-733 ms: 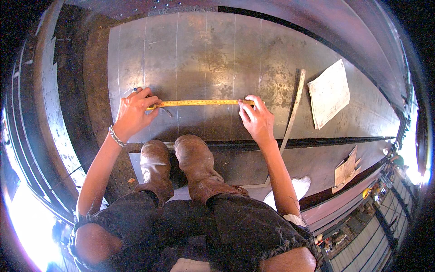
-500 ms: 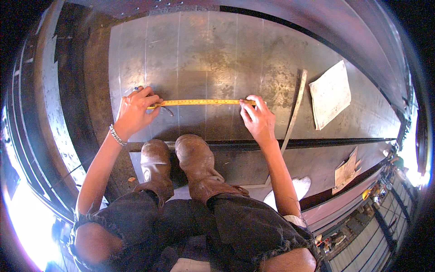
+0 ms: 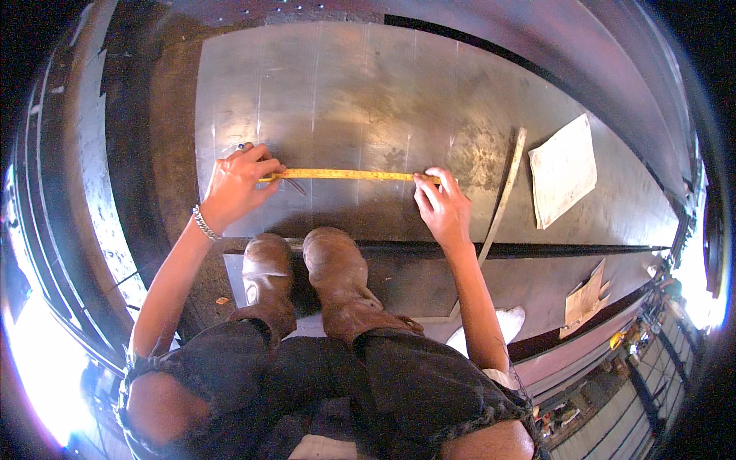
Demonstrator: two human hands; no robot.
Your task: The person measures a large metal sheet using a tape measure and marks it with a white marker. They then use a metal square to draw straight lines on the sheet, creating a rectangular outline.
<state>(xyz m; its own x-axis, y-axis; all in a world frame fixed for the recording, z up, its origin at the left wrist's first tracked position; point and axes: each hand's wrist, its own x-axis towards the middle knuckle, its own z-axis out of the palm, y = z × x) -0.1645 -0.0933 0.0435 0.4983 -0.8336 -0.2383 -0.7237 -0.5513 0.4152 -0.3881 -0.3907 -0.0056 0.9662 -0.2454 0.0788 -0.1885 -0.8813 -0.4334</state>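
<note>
Across a broad grey metal sheet (image 3: 330, 84) ahead of the wearer's scuffed brown leather boots (image 3: 335, 264), a narrow yellow tape measure blade (image 3: 349, 175) stretches between two bare hands. Its long axis runs left to right, crossing faint pale lines that lead away from the wearer. Neither hand is nearer: the left hand (image 3: 244, 182), above a silver chain bracelet (image 3: 205, 222), has its fingers bunched on the left end; the right hand (image 3: 445, 207) pinches the other end between narrowed fingers. A dark, thin strap (image 3: 294, 186) hangs beside the left fingers. To the right lie a long, pale, straight strip (image 3: 506, 184) and a creased white paper (image 3: 563, 172). No container can be made out near the hands.
</note>
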